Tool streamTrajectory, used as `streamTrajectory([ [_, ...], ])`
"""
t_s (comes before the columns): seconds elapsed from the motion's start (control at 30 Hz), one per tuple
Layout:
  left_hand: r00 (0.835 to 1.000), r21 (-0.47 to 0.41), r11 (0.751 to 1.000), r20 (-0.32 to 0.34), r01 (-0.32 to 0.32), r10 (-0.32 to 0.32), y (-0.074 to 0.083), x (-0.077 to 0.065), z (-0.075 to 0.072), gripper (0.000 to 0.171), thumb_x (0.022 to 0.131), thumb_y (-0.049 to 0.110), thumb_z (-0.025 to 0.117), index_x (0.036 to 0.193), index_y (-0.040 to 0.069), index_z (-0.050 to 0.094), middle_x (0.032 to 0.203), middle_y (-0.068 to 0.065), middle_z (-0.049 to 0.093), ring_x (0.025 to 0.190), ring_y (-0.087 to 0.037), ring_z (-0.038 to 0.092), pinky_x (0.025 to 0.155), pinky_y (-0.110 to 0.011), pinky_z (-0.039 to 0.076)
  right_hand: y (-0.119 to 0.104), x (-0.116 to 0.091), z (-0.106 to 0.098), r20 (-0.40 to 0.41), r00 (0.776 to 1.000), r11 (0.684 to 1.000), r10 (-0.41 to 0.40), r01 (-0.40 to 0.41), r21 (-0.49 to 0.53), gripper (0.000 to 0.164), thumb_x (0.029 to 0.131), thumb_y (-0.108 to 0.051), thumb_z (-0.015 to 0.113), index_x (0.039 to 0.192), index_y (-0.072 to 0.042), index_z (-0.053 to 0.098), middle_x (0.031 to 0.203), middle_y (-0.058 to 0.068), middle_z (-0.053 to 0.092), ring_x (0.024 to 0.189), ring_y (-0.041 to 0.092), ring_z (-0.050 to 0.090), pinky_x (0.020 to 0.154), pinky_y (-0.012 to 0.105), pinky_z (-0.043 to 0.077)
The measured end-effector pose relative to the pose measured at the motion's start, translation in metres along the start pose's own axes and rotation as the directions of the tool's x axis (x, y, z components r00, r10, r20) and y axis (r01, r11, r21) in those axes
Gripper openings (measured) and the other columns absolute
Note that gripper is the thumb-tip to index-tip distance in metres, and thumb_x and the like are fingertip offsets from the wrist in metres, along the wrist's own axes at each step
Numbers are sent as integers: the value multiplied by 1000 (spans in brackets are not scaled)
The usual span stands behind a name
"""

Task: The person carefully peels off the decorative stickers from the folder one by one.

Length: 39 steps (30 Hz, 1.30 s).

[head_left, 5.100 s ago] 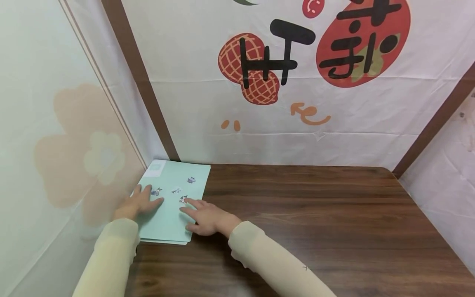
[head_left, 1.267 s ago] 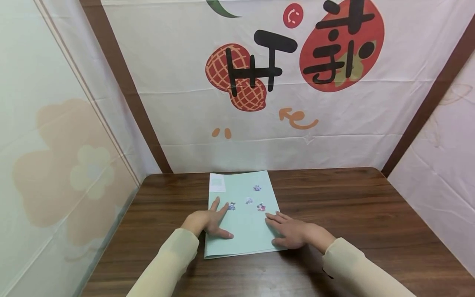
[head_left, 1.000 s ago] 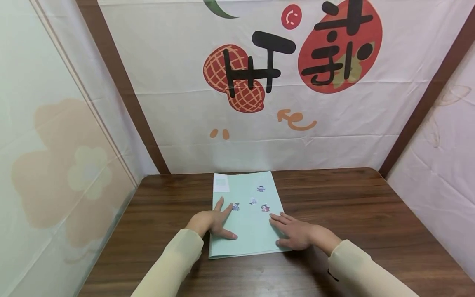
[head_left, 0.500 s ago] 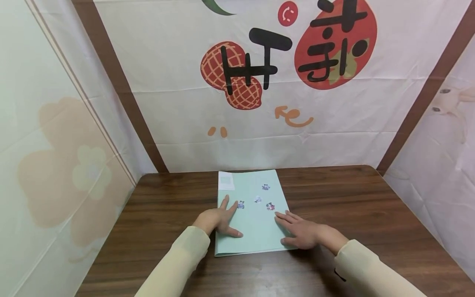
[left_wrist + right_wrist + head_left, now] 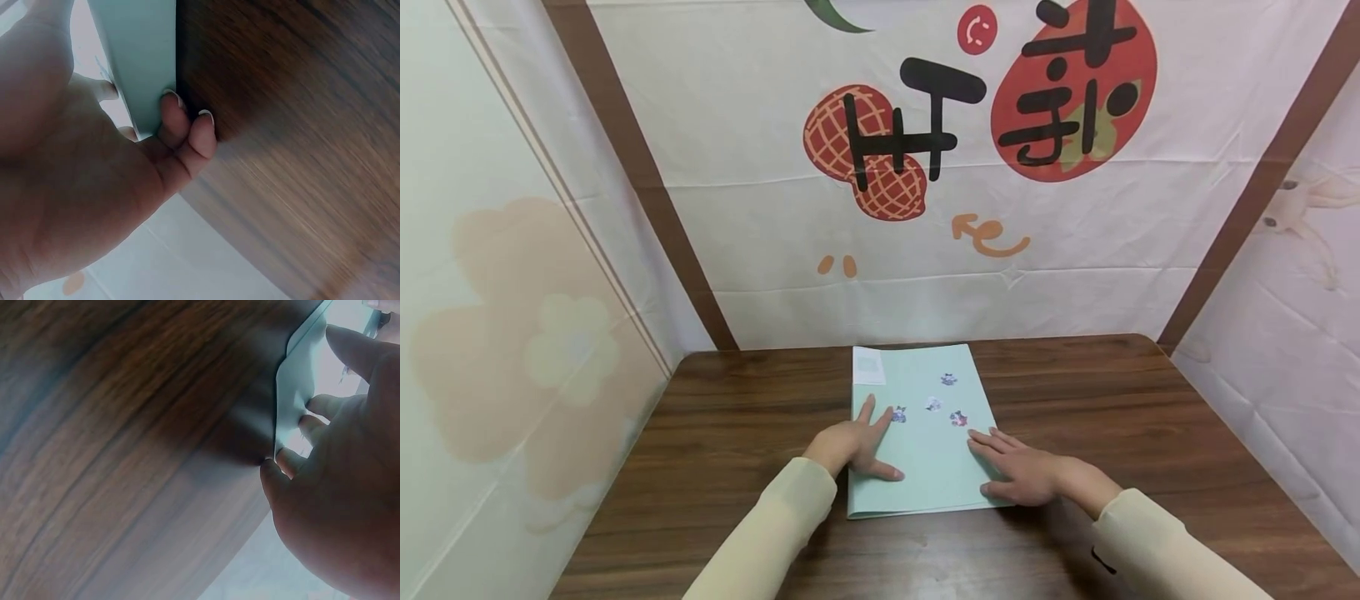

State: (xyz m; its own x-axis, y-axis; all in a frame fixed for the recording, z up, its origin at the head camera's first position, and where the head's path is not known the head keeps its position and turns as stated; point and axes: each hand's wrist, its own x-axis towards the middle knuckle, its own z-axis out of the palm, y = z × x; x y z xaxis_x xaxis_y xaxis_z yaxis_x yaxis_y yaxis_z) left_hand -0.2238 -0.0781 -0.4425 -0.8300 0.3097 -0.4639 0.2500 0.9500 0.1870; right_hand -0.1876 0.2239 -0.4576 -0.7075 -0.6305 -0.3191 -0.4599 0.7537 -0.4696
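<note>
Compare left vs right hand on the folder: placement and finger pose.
Placement: the left hand is at the folder's left edge; the right hand is at its right edge, near the lower corner.
Reach: left fingertips extend farther up the cover than right ones.
Fingers: the left's are spread wide; the right's upper fingers lie closer together.
Shared: both touch the folder.

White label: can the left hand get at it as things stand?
Likely yes: the left hand rests on the folder, one fingertip just short of the white label, and nothing visible lies between.
</note>
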Motion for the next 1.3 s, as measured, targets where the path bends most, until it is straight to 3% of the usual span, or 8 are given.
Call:
streamTrajectory([
  [0.3, 1000, 40, 999, -16, -12, 13, 5, 14, -3, 109, 83, 67, 74, 166, 21, 19, 172, -17, 1, 135, -43, 51, 107, -50, 46, 17, 2, -3, -14, 1000, 1000, -19, 19, -4, 73, 105, -40, 56, 161, -2, 28, 170, 16, 18, 154, 47, 11, 116, 67, 25],
  [0.73, 1000, 23, 1000, -26, -13, 14, 15, 13, 5, 109, 82, 68, 75, 165, 23, 20, 172, -15, 2, 131, -42, 53, 106, -50, 47, 17, -16, 4, -45, 999, 1000, -16, 15, -12, 72, 105, -40, 56, 160, -2, 29, 170, 15, 19, 154, 46, 12, 116, 66, 27],
  [0.87, 996, 82, 996, -71, -42, 47, 12, 14, 3, 104, 84, 68, 72, 165, 24, 24, 171, -15, 9, 142, -45, 41, 112, -54, 41, 20, -15, 4, -42, 998, 999, -37, 36, -6, 73, 106, -41, 53, 161, -1, 27, 170, 17, 17, 154, 49, 10, 115, 68, 26],
  [1.03, 980, 132, 987, -161, -95, 116, 3, 16, 4, 100, 84, 72, 69, 162, 22, 32, 169, -13, 20, 150, -46, 25, 117, -60, 31, 38, -7, 14, -57, 998, 999, -34, 32, -26, 76, 106, -48, 50, 162, -5, 25, 171, 12, 15, 155, 44, 8, 117, 65, 25],
  [1.3, 969, 99, 984, -186, -145, 161, -11, 21, 16, 104, 87, 75, 62, 165, 18, 23, 172, -11, 7, 156, -44, 2, 119, -63, 23, 40, -7, 17, -53, 998, 999, -25, 24, -22, 75, 106, -48, 51, 163, -8, 24, 172, 8, 13, 157, 39, 6, 119, 62, 24],
])
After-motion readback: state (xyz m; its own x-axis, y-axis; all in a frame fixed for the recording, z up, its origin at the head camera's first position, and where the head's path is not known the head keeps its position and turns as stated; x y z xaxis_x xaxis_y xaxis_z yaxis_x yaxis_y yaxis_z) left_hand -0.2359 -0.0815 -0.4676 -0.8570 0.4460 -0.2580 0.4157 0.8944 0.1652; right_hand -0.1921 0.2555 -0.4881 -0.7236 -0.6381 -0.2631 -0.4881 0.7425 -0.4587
